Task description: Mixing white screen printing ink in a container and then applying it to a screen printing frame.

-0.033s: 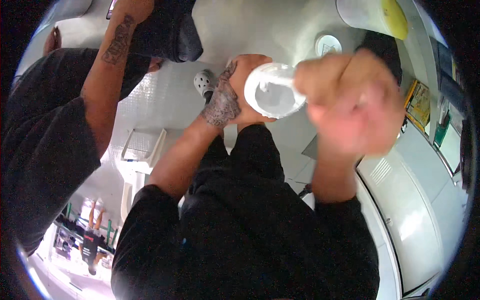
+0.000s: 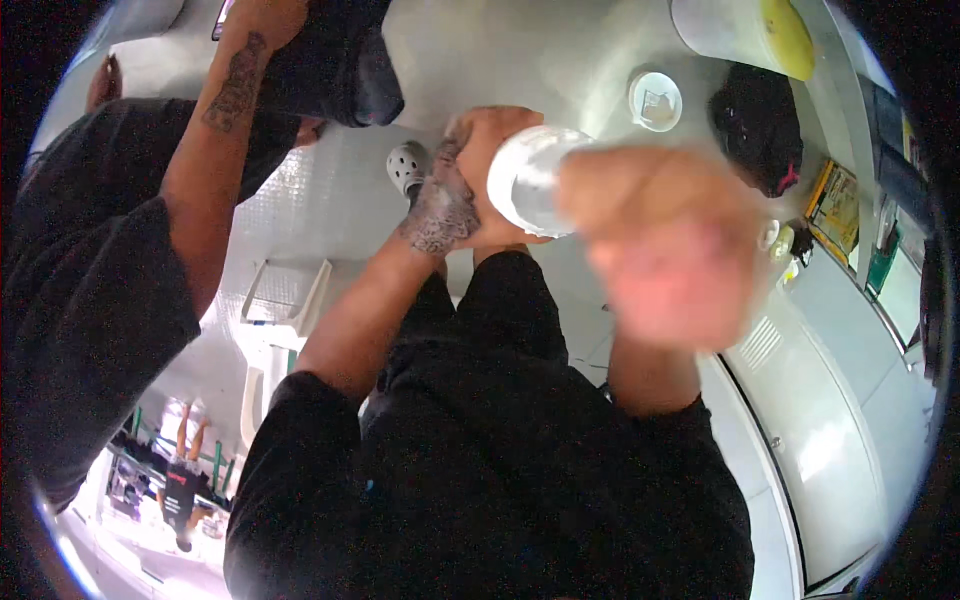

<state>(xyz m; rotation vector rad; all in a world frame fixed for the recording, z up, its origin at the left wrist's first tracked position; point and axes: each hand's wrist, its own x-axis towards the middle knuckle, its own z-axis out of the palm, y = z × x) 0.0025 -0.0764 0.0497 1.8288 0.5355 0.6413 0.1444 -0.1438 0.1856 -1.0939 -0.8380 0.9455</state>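
Note:
My left hand is wrapped around a white round tub with a thick, smeared rim, its mouth facing up towards me. Over the tub's right side is my right hand, blurred by motion and closed like a fist. Whatever its fingers grip is hidden behind them. Part of the tub's mouth is covered by that hand, so its contents show only as a pale patch.
A small white dish-like lid lies beyond my hands, near a black bag and a large white bucket with yellow. Another person's tattooed forearm is at left, above a white chair. White cabinets line the right.
My right hand has moved left and slightly down, covering more of the tub and uncovering the black bag. My left hand stays nearly still. A thin white strip seen across the tub is now hidden.

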